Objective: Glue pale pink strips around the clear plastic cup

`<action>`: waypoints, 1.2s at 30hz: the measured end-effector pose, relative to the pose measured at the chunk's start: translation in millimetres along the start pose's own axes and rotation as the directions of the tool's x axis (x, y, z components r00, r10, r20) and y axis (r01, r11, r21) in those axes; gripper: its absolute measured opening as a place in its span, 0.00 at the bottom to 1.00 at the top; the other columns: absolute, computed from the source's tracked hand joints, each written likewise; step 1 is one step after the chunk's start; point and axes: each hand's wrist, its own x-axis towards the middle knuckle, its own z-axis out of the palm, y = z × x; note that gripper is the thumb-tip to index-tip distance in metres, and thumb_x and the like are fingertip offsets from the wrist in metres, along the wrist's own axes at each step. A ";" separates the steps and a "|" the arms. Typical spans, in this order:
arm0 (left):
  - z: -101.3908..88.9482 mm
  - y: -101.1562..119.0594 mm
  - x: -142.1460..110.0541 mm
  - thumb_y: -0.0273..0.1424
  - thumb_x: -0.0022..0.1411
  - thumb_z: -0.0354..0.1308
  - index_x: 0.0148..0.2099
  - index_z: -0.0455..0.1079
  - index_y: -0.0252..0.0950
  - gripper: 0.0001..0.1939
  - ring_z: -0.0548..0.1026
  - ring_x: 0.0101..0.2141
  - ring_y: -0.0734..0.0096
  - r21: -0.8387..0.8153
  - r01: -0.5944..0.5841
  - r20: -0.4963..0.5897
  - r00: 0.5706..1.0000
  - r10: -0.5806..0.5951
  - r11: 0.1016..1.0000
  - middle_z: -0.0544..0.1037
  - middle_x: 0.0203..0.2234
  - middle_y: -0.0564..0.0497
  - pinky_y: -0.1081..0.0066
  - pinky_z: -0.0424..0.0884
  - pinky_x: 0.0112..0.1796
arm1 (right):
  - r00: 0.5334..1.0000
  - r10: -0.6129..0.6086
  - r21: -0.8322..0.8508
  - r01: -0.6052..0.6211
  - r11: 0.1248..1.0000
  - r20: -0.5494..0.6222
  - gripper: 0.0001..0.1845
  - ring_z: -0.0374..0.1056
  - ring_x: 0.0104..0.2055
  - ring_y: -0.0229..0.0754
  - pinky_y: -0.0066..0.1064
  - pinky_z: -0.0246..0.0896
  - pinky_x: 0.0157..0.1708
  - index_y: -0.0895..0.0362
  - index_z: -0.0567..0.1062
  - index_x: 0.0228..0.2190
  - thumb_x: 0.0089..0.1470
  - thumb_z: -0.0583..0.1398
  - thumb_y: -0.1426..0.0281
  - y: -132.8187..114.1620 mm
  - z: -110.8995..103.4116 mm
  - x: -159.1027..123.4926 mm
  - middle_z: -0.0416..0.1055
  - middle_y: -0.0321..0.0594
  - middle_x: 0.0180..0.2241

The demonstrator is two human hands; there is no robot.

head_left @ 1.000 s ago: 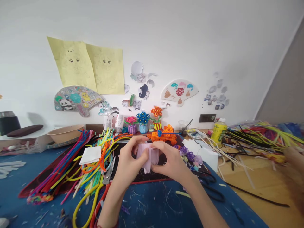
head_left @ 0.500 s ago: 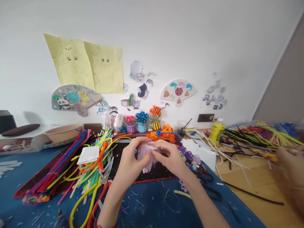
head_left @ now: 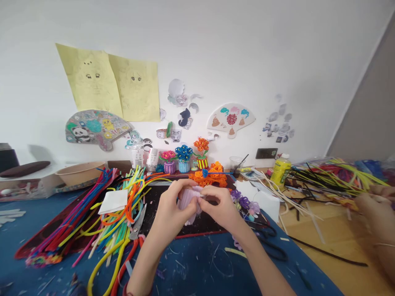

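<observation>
Lilac bundle (head_left: 189,202) sits between both hands' (head_left: 175,205) fingertips (head_left: 200,199).

pipe cleaners (head_left: 74,213): fuzzy, matt | scissor blades (head_left: 138,222): smooth metal | bottle (head_left: 280,172): glossy plastic | tabletop (head_left: 327,234): smooth wood

bottle (head_left: 280,172): yellow | mat (head_left: 182,263): blue | drawing sheets (head_left: 135,92): pale yellow

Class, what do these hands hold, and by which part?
Lilac piece, by its upper part: left hand, thumb on the near face; right hand, fingertips at the upper right edge.
</observation>
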 end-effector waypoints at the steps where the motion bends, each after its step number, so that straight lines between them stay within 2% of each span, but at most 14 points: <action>1: 0.1 -0.6 0.1 0.25 0.55 0.55 0.45 0.69 0.40 0.14 0.74 0.37 0.66 0.000 -0.002 0.000 1.000 0.002 1.000 0.77 0.40 0.50 0.67 0.68 0.39 | 1.000 0.003 0.000 -0.003 1.000 -0.001 0.06 0.60 0.24 0.37 0.27 0.57 0.23 0.58 0.72 0.21 0.47 0.61 0.71 -0.2 0.0 0.0 0.67 0.35 0.21; 6: -0.8 -3.6 1.6 0.25 0.55 0.56 0.45 0.69 0.39 0.14 0.74 0.38 0.66 -0.034 -0.009 0.009 1.000 0.009 0.999 0.77 0.40 0.49 0.68 0.67 0.39 | 1.000 0.029 0.016 -0.029 0.999 0.006 0.09 0.62 0.24 0.37 0.27 0.59 0.24 0.58 0.73 0.21 0.49 0.60 0.69 -3.9 -0.6 0.1 0.67 0.36 0.21; 11: -2.9 -4.8 6.4 0.27 0.57 0.57 0.45 0.69 0.39 0.13 0.73 0.33 0.69 -0.059 -0.008 0.036 0.999 0.010 0.998 0.77 0.38 0.50 0.70 0.67 0.36 | 0.999 0.044 0.013 -0.044 0.999 0.012 0.13 0.63 0.23 0.37 0.26 0.58 0.23 0.57 0.73 0.19 0.52 0.59 0.66 -6.6 -2.5 1.6 0.68 0.36 0.20; 18: -1.4 -5.8 10.8 0.26 0.57 0.58 0.47 0.69 0.38 0.14 0.73 0.37 0.68 -0.106 -0.002 0.054 0.999 0.008 0.994 0.76 0.40 0.49 0.69 0.68 0.38 | 0.999 0.035 -0.026 -0.036 0.999 -0.037 0.12 0.65 0.24 0.39 0.28 0.60 0.25 0.58 0.73 0.19 0.50 0.61 0.67 -4.5 -3.2 2.0 0.71 0.37 0.21; 24: -3.2 -9.7 17.6 0.27 0.57 0.60 0.47 0.70 0.39 0.15 0.73 0.37 0.68 -0.222 0.000 0.064 0.998 0.014 0.975 0.77 0.39 0.50 0.69 0.67 0.38 | 0.999 0.014 -0.015 -0.015 1.000 -0.047 0.12 0.66 0.26 0.38 0.28 0.62 0.26 0.58 0.75 0.24 0.55 0.59 0.65 -3.9 -5.5 1.9 0.72 0.38 0.25; 26: -5.5 -10.0 19.2 0.30 0.57 0.61 0.47 0.71 0.38 0.13 0.72 0.35 0.69 -0.280 0.009 0.047 0.999 0.004 0.960 0.77 0.38 0.50 0.70 0.67 0.37 | 0.999 0.003 0.031 -0.002 1.000 -0.050 0.10 0.69 0.32 0.41 0.29 0.65 0.31 0.57 0.77 0.30 0.56 0.59 0.65 -4.7 -7.4 2.3 0.74 0.40 0.31; 29: -10.0 -10.5 20.4 0.32 0.58 0.62 0.46 0.71 0.38 0.13 0.70 0.33 0.73 -0.383 0.024 -0.024 0.999 -0.036 0.924 0.75 0.36 0.51 0.73 0.66 0.34 | 0.996 0.025 0.192 -0.009 0.981 -0.083 0.12 0.70 0.43 0.44 0.32 0.68 0.39 0.54 0.77 0.41 0.58 0.59 0.63 -4.1 -11.3 3.4 0.75 0.42 0.43; 33: -15.7 -12.8 20.7 0.34 0.57 0.64 0.45 0.70 0.38 0.14 0.69 0.32 0.76 -0.507 0.031 -0.109 0.989 -0.100 0.861 0.73 0.31 0.54 0.77 0.65 0.33 | 0.982 0.119 0.389 -0.055 0.919 -0.143 0.21 0.72 0.41 0.43 0.39 0.68 0.44 0.50 0.72 0.51 0.57 0.61 0.59 -0.7 -16.8 5.3 0.72 0.43 0.50; 36: -18.0 -13.4 19.9 0.34 0.56 0.65 0.46 0.71 0.38 0.15 0.69 0.31 0.76 -0.569 0.045 -0.101 0.987 -0.124 0.821 0.74 0.30 0.53 0.77 0.65 0.32 | 0.978 0.199 0.478 -0.148 0.866 -0.057 0.25 0.72 0.44 0.45 0.40 0.67 0.47 0.49 0.70 0.54 0.55 0.63 0.58 -2.3 -18.0 4.9 0.72 0.44 0.50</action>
